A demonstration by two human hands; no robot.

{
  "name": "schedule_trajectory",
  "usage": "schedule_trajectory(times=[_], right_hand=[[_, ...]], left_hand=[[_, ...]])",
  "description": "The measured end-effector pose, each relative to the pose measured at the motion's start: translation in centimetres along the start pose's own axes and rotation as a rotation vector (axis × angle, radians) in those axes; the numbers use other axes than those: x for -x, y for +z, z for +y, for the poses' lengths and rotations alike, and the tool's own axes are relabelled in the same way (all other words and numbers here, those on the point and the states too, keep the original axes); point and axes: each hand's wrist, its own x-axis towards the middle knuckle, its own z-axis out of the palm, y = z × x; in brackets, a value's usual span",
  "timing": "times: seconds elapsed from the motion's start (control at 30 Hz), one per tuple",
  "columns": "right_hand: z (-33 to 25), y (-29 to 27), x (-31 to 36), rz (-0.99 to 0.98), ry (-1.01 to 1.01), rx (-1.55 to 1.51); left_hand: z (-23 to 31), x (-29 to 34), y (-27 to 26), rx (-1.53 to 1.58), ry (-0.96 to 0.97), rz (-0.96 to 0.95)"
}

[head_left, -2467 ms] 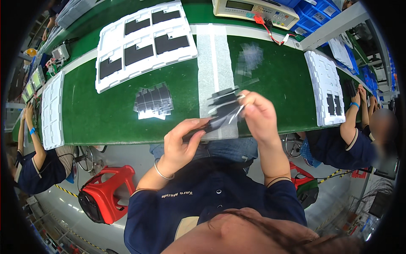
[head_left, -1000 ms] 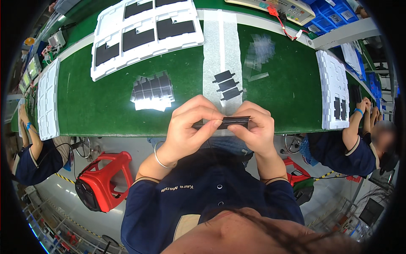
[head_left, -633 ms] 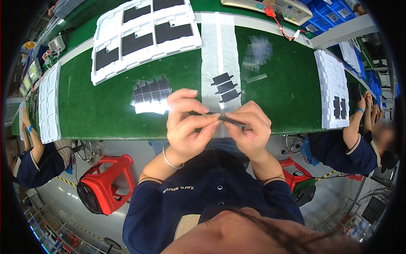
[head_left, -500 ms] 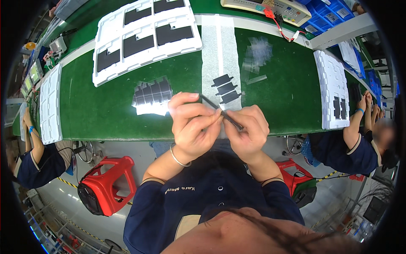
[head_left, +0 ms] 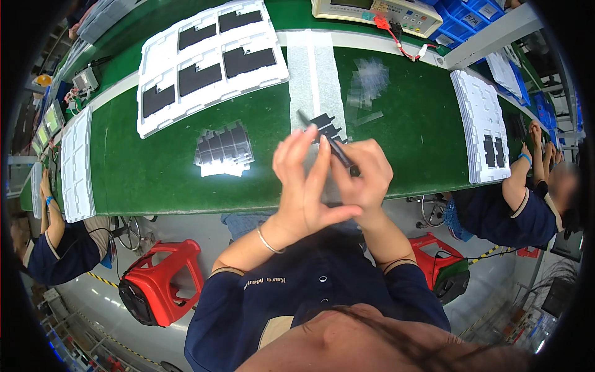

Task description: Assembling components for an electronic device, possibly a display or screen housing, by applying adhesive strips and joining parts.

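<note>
A thin black flat piece [head_left: 336,153], seen almost edge-on, slants above the near part of the bench. My right hand [head_left: 367,173] grips its lower end between thumb and bent fingers. My left hand [head_left: 302,189] is open, thumb spread wide and fingers stretched up, with fingertips at the side of the piece. Just beyond my fingers, small black tabbed pieces [head_left: 326,124] lie on a white cloth strip [head_left: 304,80], partly hidden by my hands and the held piece. To the left lies a sheet of dark, shiny rectangular stickers [head_left: 224,147] with a white backing.
A white moulded tray [head_left: 214,101] with several black flat pieces lies on the green bench [head_left: 155,177]. Clear film pieces [head_left: 370,77] lie right of the strip. White tray stacks [head_left: 480,124] stand at the right. An instrument [head_left: 378,15] with red leads stands behind. Co-workers sit on both sides.
My left hand has gone from pinching the black piece to spread, straightened fingers beside it. My right hand keeps its grip, and the piece now stands at a steeper slant.
</note>
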Motion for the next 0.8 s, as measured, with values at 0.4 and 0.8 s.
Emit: schedule_trajectory(times=[0.4, 0.8], right_hand=[[-0.3, -1.4, 0.6, -0.376, 0.43, -0.642], [-0.5, -2.8, -1.3, -0.315, 0.286, -0.608]], left_hand=[[-1.8, 1.9, -3.2, 1.158, -0.53, -0.092], [-1.7, 2.0, -4.0, 1.129, -0.418, -0.141]])
